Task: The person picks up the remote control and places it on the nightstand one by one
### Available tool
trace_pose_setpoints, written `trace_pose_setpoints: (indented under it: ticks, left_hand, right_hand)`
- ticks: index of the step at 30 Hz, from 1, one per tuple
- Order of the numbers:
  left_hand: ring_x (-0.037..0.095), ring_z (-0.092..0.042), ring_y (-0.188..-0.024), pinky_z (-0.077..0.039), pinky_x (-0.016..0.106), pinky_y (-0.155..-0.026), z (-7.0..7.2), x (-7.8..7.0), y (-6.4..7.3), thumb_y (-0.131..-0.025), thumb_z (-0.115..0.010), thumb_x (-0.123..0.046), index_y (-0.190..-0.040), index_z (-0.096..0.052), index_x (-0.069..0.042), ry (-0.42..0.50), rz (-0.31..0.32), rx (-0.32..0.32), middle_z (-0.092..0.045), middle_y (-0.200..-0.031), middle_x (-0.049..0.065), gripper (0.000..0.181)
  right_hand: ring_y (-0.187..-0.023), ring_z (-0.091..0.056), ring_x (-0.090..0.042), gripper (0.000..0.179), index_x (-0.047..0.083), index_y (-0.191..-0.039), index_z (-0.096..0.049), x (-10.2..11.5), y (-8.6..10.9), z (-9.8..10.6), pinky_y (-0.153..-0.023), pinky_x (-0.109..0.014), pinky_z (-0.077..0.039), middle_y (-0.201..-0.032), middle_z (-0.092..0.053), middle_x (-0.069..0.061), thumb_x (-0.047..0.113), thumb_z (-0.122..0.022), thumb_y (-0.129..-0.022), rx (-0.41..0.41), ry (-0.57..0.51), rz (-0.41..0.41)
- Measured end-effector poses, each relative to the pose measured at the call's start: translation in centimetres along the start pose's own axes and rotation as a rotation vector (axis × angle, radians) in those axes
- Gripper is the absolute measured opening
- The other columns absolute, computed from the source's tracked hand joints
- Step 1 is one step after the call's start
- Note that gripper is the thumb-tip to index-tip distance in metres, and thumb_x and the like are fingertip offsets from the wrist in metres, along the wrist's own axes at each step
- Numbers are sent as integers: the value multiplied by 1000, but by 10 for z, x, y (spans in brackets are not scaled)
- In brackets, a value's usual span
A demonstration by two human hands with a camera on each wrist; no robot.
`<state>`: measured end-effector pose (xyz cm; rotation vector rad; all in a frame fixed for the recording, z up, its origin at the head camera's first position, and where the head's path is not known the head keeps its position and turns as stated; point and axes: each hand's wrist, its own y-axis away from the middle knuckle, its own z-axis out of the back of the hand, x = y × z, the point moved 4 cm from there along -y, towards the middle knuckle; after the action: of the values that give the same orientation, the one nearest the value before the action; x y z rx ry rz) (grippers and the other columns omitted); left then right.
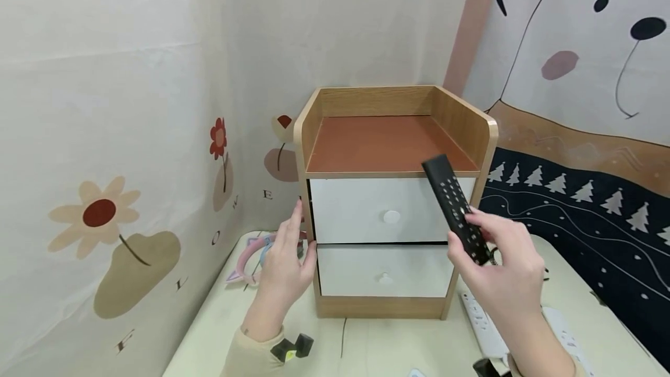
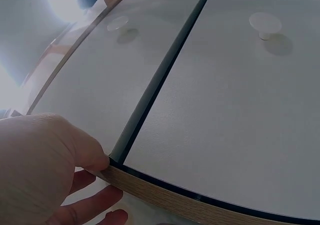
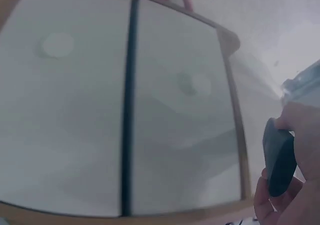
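Observation:
A small wooden cabinet [image 1: 381, 306] with two white drawers stands on the table. My left hand [image 1: 285, 263] rests against its left side, the fingers extended along the side panel. In the left wrist view, the thumb [image 2: 90, 150] touches the front edge near the gap between the drawers. My right hand [image 1: 502, 255] holds a black remote control [image 1: 452, 205] in front of the cabinet's right part, buttons facing up and tilted to the left. The remote's far end overlaps the upper drawer [image 1: 356, 208] in the head view. Both drawers appear closed, each with a round white knob.
Behind my left hand lies a pink and blue ring-shaped item [image 1: 243, 263]. White power strips [image 1: 484, 330] lie on the table [image 1: 309, 354] at the right, partly under my right forearm. Printed fabric walls [image 1: 131, 103] stand close on the left, back and right.

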<state>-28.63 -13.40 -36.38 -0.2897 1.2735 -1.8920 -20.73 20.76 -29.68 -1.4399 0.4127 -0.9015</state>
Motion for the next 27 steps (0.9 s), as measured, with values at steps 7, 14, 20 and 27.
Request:
trace_pose_setpoints:
  ticks: [7, 14, 20, 27]
  left_hand:
    - [28, -73, -86, -65, 34, -65, -1, 1, 2, -93, -77, 2, -173, -30, -3, 1, -2, -5, -66, -135, 26, 93]
    - [28, -75, -89, -66, 34, -67, -6, -1, 2, -93, -76, 2, -173, -28, -3, 10, -4, -3, -65, -136, 26, 93]
    - [30, -75, -87, -67, 37, -67, -4, -1, 0, -93, -76, 3, -172, -30, -2, 13, -17, -20, -65, -135, 28, 93]
    - [30, -75, -86, -67, 36, -67, -2, -1, 1, -92, -76, 4, -172, -30, -1, 7, -21, -23, -65, -134, 28, 93]
  right_hand:
    - [-100, -63, -30, 37, 6, -121, -82, 18, -39, -27, -86, -9, -45, -121, -83, -13, 23, -84, -87, 94, 71, 62]
    - [-99, -65, -38, 29, 1, -113, -80, 29, -57, -41, -72, -48, -59, -125, -83, -15, 18, -85, -89, 155, 112, 147]
    - [-99, -64, -39, 29, 1, -114, -79, 35, -72, -51, -75, -46, -54, -127, -82, -16, 20, -85, -94, 214, 137, 154]
    - [-96, -65, -41, 29, 2, -117, -80, 39, -86, -69, -81, -50, -50, -112, -85, -15, 25, -80, -99, 273, 181, 174]
